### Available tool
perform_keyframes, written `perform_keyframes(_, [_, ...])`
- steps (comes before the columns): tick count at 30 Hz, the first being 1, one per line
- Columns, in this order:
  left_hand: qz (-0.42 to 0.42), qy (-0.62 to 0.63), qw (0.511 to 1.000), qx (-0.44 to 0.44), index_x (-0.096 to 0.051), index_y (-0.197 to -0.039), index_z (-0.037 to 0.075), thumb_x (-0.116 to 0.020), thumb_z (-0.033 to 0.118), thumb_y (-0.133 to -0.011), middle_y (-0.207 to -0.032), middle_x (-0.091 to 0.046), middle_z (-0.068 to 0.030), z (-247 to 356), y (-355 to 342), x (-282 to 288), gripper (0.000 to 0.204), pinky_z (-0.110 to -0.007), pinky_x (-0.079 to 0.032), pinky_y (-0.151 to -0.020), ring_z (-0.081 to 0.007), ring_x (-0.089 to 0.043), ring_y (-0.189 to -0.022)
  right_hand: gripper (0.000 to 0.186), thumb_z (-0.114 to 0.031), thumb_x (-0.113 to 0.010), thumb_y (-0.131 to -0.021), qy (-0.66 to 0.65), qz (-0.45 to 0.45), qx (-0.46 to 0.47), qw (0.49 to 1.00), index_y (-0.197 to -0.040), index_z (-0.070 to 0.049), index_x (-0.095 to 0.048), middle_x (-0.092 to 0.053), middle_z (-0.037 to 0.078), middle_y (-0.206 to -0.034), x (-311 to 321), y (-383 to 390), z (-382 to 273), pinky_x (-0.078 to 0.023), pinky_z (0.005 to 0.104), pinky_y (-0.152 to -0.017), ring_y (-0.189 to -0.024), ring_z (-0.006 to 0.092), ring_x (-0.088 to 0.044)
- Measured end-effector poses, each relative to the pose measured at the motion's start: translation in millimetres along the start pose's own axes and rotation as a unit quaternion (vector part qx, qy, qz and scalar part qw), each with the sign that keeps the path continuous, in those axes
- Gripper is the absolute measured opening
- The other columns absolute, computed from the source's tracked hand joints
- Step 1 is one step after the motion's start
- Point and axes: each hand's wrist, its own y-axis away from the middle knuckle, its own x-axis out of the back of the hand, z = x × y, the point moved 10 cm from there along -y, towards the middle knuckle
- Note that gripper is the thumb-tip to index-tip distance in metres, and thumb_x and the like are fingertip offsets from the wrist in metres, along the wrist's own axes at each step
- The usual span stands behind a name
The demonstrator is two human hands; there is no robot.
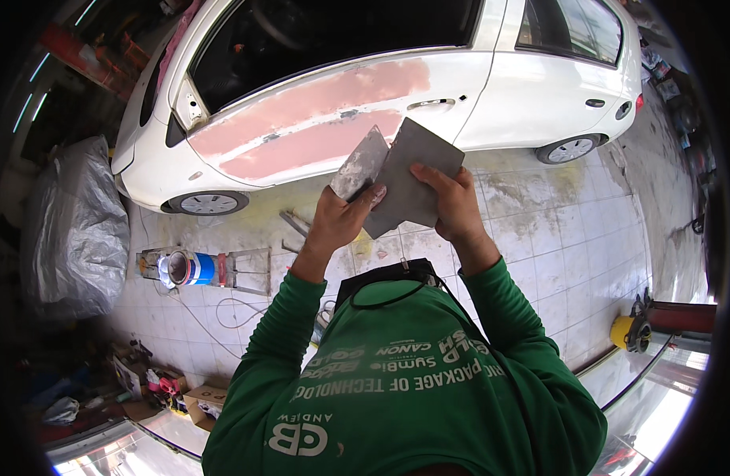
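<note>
My left hand (341, 216) grips a flat, pale grey, dusty rectangular piece (360, 166); whether it is a folded sheet or a stiff plate I cannot tell. A larger dark grey sheet (410, 181), which looks like sandpaper, is in my right hand (455, 205), its thumb lying across the face. The two pieces meet edge to edge in front of my chest, the pale one partly beside the dark one. Beyond them stands a white car (532, 103). Its front door carries pink filler patches (309, 151), with a bare, scuffed strip between them.
A blue can (198, 269) sits on a low metal frame (250, 270) at the left, near a thin hose (197, 321). Farther left is something under a silver cover (75, 230). A cardboard box (206, 403) lies lower left; a yellow container (624, 332) stands at right.
</note>
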Motion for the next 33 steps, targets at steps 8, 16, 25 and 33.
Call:
perform_keyframes(8, [-0.209, -0.173, 0.961, 0.055, -0.049, -0.146, 0.002, -0.076, 0.014, -0.092, -0.131, -0.063, -0.0122, 0.2, -2.0, -17.1, 0.062, -0.035, -0.049, -0.099, -0.0192, -0.059, -0.116, 0.025, -0.010, -0.070, -0.090, 0.109, -0.094, 0.000, 0.990, -0.109, 0.006, -0.071, -0.074, 0.009, -0.098, -6.7, -1.6, 9.6, -0.055, 0.0300, -0.075, -0.085, 0.0142, -0.068])
perform_keyframes(16, [-0.271, 0.113, 0.946, 0.138, -0.057, -0.136, -0.001, -0.068, 0.051, -0.096, -0.122, -0.069, -0.0182, -68.5, 25.2, -39.4, 0.067, -0.036, -0.055, -0.092, -0.0260, -0.069, -0.105, 0.027, -0.015, -0.067, -0.095, 0.180, -0.214, 0.001, 0.960, -0.113, 0.006, -0.068, -0.074, 0.011, -0.098, -41.2, -0.8, 14.3, -0.056, 0.0303, -0.070, -0.084, 0.0143, -0.068])
perform_keyframes(25, [-0.003, -0.082, 0.997, -0.011, -0.066, -0.121, 0.001, -0.063, 0.005, -0.094, -0.125, -0.069, -0.0178, -43.3, 47.9, 6.8, 0.027, -0.038, -0.058, -0.094, -0.0304, -0.069, -0.113, 0.025, -0.019, -0.058, -0.097, 0.036, 0.008, -0.126, 0.991, -0.108, 0.003, -0.060, -0.068, 0.016, -0.092, 63.4, -52.3, 34.3, -0.055, 0.0395, -0.054, -0.069, 0.0257, -0.069])
perform_keyframes(33, [-0.022, -0.453, 0.883, 0.121, -0.070, -0.115, 0.007, -0.067, 0.007, -0.085, -0.103, -0.074, -0.0166, -159.4, 39.1, 51.8, 0.031, -0.045, -0.057, -0.085, -0.0340, -0.071, -0.094, 0.029, -0.018, -0.062, -0.093, 0.193, -0.220, -0.081, 0.953, -0.110, 0.006, -0.065, -0.071, 0.014, -0.098, 80.0, -38.1, 87.0, -0.060, 0.0321, -0.071, -0.082, 0.0222, -0.071])
